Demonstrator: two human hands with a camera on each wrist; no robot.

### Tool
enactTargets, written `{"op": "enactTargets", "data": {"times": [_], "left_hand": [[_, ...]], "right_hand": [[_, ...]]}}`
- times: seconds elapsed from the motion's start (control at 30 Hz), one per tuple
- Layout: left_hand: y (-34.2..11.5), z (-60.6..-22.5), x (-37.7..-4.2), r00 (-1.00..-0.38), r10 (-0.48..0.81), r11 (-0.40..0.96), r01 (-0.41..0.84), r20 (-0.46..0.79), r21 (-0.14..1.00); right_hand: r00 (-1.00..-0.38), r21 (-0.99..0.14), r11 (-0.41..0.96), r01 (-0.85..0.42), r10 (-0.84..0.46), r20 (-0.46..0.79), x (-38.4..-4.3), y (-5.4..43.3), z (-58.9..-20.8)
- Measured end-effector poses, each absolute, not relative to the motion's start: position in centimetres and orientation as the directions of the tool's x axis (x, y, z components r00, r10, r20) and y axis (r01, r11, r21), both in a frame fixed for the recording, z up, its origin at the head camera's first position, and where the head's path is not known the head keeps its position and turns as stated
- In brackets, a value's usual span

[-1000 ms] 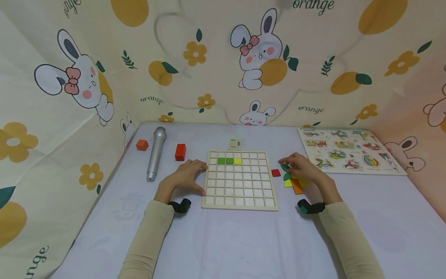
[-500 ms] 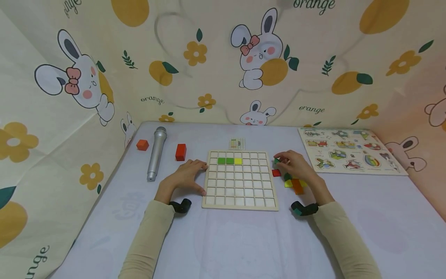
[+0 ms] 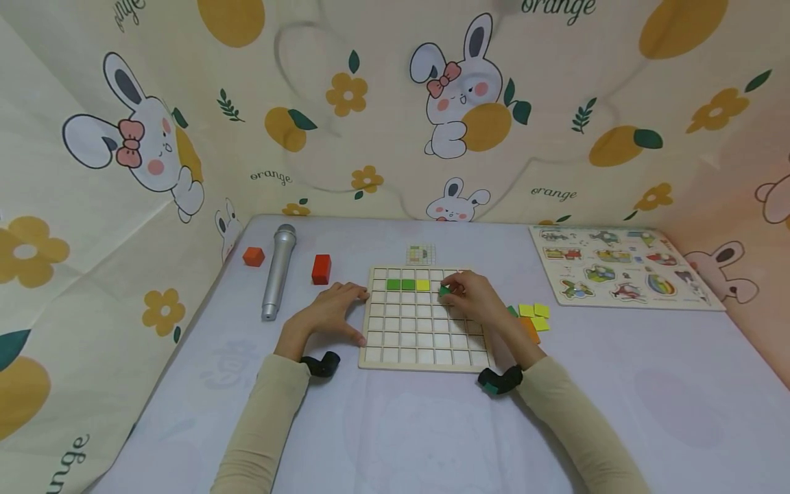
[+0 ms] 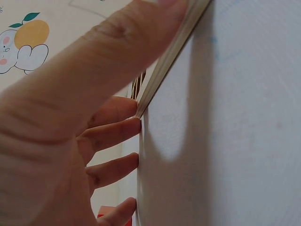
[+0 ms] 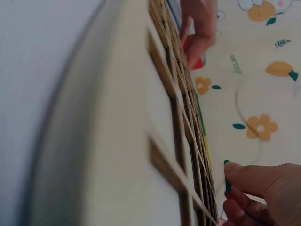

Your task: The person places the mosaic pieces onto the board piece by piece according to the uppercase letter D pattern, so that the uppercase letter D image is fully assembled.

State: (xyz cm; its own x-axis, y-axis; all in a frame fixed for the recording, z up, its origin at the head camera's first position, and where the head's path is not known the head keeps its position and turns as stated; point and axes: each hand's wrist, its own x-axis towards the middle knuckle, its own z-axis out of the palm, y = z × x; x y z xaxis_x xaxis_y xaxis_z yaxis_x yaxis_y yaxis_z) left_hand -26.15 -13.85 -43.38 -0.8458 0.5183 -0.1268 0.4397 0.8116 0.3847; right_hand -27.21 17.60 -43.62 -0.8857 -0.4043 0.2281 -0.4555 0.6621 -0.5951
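I have the left hand (image 3: pixel 322 317) spread, fingers and thumb apart, touching the left edge of the wooden grid board (image 3: pixel 400 339) on the counter (image 3: pixel 395 432); right hand (image 3: pixel 479 300) pinches a green tile (image 5: pixel 227 176) over the board's far right part, right of the yellow tile (image 3: pixel 422 285)

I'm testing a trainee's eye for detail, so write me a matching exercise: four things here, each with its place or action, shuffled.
1. microphone
2. left hand
3. right hand
4. picture puzzle board

A. pinches a green tile
B. at the table's far right
C. between red cube and red block
D. touches the grid board's left edge

Pairs: 1-C, 2-D, 3-A, 4-B
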Motion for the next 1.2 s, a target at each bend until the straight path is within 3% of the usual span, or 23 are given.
{"op": "enactTargets", "data": {"times": [0.83,1.2], "left_hand": [[-13.7,-43.4,-26.1,-0.845,0.521,0.808,0.440,-0.125,0.391],[-13.7,-43.2,-26.0,-0.844,0.523,0.808,0.444,-0.123,0.388]], "right_hand": [[-0.911,-0.622,0.677,-0.394,-0.377,0.166,-27.3,17.0,-44.4],[-0.896,-0.607,0.661,-0.441,-0.361,0.258,-26.7,22.0,-43.0]]}}
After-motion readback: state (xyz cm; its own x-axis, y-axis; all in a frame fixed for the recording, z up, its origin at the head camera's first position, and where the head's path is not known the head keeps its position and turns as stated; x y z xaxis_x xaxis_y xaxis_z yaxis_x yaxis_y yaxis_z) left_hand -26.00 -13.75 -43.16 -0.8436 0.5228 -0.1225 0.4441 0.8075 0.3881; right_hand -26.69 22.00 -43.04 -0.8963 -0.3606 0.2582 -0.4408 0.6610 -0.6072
